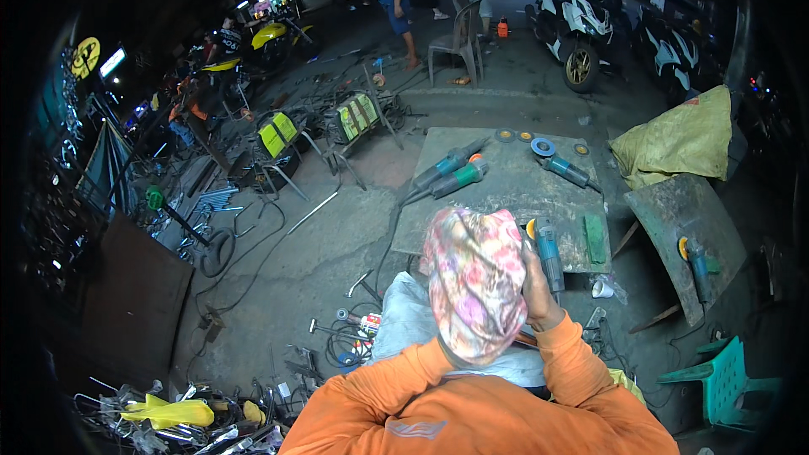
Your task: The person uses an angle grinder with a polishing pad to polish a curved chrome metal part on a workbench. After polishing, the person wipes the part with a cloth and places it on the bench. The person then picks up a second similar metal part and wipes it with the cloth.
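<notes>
A pink and white floral cloth (476, 282) is raised in front of my chest, its top rounded and its folds hanging down. My right hand (539, 291) grips the cloth's right edge, fingers pointing up. My left sleeve (404, 368) reaches to the lower left of the cloth, which hides my left hand and its fingers. Just beyond my right hand, an angle grinder (549, 254) with a yellow guard lies on a worn metal-topped table (506, 198). Grey cloth (400, 312) covers my lap.
More grinders (459, 175) and grinding discs (543, 147) lie on the table. To the right stand a tilted board (687, 202) with a grinder and a green plastic stool (716, 383). Green welding machines (275, 135), cables and scrap metal (211, 421) spread leftward. People and motorcycles (581, 25) are beyond.
</notes>
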{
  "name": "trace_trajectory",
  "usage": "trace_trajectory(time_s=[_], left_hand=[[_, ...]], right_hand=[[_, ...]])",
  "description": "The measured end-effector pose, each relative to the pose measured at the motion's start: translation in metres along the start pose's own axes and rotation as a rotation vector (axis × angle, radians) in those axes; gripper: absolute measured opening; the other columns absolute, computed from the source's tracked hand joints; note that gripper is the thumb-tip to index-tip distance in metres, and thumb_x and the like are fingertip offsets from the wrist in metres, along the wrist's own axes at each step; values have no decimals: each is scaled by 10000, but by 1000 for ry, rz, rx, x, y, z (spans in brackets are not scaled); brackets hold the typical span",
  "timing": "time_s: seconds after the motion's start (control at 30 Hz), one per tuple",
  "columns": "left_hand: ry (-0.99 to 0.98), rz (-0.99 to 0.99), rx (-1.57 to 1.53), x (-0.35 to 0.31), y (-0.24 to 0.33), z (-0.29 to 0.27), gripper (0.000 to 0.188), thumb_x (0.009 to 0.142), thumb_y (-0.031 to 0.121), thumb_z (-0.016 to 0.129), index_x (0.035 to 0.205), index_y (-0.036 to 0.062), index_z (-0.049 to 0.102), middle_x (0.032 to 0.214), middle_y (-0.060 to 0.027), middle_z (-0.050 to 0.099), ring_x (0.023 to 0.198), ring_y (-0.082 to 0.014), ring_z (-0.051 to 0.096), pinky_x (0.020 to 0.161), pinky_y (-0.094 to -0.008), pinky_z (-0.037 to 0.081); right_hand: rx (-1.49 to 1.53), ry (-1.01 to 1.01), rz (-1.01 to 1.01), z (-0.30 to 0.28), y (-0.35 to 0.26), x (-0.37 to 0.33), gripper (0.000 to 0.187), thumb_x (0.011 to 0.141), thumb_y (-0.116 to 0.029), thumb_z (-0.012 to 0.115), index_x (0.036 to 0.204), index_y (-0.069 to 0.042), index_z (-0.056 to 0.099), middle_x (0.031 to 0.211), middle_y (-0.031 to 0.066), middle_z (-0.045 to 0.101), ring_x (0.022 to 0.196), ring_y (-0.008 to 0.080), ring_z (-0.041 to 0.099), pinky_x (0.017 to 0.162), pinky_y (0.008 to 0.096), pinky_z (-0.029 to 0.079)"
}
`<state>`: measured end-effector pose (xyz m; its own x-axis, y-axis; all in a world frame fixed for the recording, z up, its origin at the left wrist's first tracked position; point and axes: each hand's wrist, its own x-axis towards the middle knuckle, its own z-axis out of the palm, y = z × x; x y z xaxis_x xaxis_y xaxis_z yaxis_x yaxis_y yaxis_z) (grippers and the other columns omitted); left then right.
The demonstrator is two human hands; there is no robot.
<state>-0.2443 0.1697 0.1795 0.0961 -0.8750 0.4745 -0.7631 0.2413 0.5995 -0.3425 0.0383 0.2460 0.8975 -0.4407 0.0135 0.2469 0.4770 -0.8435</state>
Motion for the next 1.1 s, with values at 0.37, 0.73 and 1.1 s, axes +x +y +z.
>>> trace_trajectory(time_s=[0.37,0.73,1.1], left_hand=[[337,240,414,86,-62,-115,541,764,286,656,1259,67,648,1261,-164,670,1190,-362,633,1023,-508,487],[330,-795,265,49,-141,-145,162,922,244,635,998,109,686,891,-118,715,856,-270,725,743,-341,597],[535,77,492,81,-30,-158,293,970,230,559,1153,28,667,1132,-180,695,1051,-351,662,938,-436,522]], right_hand=[[-348,-80,-74,18,19,9,587,1011,-374,623,1465,-23,501,1100,48,652,855,85,576,725,251,477],[-88,-76,-270,16,-31,-19,655,900,-142,700,1477,25,438,1116,174,671,982,224,686,910,387,570],[-98,-245,-66,42,4,-15,605,913,-158,666,1447,43,465,986,95,639,895,165,620,838,339,527]])
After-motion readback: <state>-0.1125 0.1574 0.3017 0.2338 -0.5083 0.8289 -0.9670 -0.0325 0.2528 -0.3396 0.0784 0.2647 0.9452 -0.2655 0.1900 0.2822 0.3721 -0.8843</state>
